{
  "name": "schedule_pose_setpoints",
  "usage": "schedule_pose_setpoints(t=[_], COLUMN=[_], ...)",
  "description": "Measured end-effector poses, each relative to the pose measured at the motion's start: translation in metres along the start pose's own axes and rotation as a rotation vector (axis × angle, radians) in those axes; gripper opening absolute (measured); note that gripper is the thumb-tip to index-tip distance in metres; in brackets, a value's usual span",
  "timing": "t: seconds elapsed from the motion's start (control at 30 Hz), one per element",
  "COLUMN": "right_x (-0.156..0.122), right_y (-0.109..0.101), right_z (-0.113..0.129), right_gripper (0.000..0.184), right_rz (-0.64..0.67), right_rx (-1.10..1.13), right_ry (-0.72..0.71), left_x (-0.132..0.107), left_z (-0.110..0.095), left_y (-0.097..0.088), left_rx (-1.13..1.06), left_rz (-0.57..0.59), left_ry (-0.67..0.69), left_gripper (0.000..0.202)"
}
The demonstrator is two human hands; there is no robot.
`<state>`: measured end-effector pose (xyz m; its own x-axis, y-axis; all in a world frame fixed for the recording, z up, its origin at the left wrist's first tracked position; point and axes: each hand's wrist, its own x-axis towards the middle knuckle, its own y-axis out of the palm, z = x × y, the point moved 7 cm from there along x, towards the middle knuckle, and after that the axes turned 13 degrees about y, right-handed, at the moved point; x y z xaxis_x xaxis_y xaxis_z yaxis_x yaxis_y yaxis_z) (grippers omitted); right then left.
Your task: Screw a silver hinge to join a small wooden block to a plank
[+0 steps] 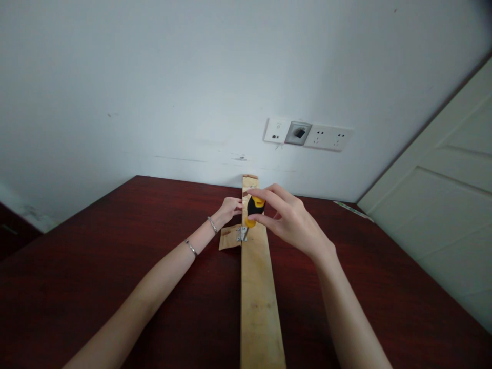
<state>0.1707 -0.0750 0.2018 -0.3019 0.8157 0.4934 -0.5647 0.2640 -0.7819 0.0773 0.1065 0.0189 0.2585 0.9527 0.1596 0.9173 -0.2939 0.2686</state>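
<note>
Dark red-brown table point(77, 266) fills lower frame. White wall point(154, 77) spans upper frame, faint scuffs just above table's far edge. Socket strip point(307, 134) on wall, centre right: white outlets flank grey unit. Pale panelled door point(442, 205) at right edge.

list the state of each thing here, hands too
right hand: shut on the screwdriver, fingertips pinching its handle
screwdriver: upright, tip down at the hinge
hinge: lying flat, bridging plank and small wood piece
plank: flat on the table
small wood piece: flat, beside the plank's left edge
left hand: against the plank's left edge, grip unclear
middle wall socket: black plug in it
</note>
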Motion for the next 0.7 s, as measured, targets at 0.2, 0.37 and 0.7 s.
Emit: schedule_pose_setpoints(t=[0.2, 0.37, 0.7], right_x=[0.0003, 0.0004, 0.0005], right_y=[0.0018, 0.0037, 0.0002], right_z=[0.0007, 0.0014, -0.0013], right_gripper=[0.048, 0.052, 0.04], right_rz=[0.036, 0.06, -0.001], right_rx=[0.053, 0.07, -0.01], right_ry=[0.017, -0.001, -0.017], left_x=[0.0035, 0.0064, -0.0001], left_z=[0.0017, 0.0033, -0.0056], left_y=[-0.0015, -0.0014, -0.0001], left_rx=[-0.007, 0.013, 0.039], left_rz=[-0.029, -0.016, -0.075], left_ry=[0.01, 0.021, -0.017], left_gripper=[0.016, 0.015, 0.014])
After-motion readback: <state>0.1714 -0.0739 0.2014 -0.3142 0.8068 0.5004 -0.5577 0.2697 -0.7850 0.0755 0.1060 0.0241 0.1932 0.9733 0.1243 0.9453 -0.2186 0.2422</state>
